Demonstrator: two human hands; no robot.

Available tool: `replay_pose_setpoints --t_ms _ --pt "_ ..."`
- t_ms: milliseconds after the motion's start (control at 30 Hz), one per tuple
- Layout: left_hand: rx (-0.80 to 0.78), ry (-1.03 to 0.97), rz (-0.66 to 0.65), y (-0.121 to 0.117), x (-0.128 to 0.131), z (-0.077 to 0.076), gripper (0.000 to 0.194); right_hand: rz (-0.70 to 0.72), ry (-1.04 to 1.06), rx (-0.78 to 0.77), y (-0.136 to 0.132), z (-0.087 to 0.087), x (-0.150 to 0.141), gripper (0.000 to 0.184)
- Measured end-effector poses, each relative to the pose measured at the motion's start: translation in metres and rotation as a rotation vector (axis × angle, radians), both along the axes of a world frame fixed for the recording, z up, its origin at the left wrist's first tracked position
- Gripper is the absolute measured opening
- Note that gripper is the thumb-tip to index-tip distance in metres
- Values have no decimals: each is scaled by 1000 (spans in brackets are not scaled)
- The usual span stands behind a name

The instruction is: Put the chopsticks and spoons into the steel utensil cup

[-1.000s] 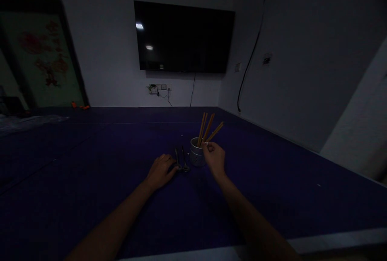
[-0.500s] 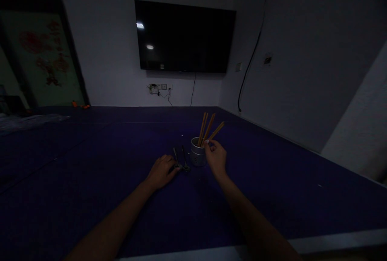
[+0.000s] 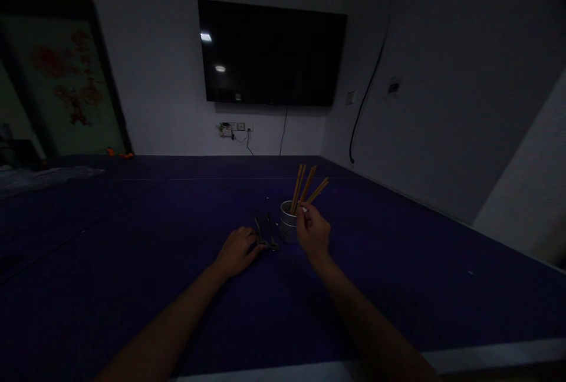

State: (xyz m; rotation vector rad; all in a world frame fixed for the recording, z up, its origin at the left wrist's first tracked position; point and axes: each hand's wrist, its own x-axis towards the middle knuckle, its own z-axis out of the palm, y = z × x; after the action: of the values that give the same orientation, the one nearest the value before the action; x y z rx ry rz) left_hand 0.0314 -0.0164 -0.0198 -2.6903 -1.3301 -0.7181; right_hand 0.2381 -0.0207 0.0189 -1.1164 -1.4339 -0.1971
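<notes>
Head view: the right grip (image 3: 315, 236), pinched together, stays at the chopstick holder (image 3: 288, 233). Spoons (image 3: 275, 247) remain outside, just right of the left grip (image 3: 237, 249), its hold unclear.

lighting is very dim, with two bright reflections (image 3: 220, 68) glaring on the television (image 3: 274, 55).

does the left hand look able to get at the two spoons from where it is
Most likely yes: the left hand is right beside the spoons, its thumb at the nearer one. Nothing visible blocks the way; the cup stands on their other side.
</notes>
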Motion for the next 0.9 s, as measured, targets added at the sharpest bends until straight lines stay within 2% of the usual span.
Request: replay_pose_setpoints --t_ms 100,233,300,467,700,900 --pt "12 13 12 -2 1 1 34 119 -302 -41 -5 -3 -11 31" --pt "23 10 18 -3 0 2 30 258 -759 -309 -11 -5 -25 27" --pt "21 17 17 -3 0 2 27 287 -892 -424 -14 -5 -28 26" --pt "21 16 22 -3 0 1 25 246 -936 -565 -18 -6 -31 23" --pt "11 -2 24 -3 1 1 26 157 -1047 -570 -13 -12 -35 24" --pt "16 0 53 -3 1 2 24 114 -1046 -574 -13 -12 -35 25"
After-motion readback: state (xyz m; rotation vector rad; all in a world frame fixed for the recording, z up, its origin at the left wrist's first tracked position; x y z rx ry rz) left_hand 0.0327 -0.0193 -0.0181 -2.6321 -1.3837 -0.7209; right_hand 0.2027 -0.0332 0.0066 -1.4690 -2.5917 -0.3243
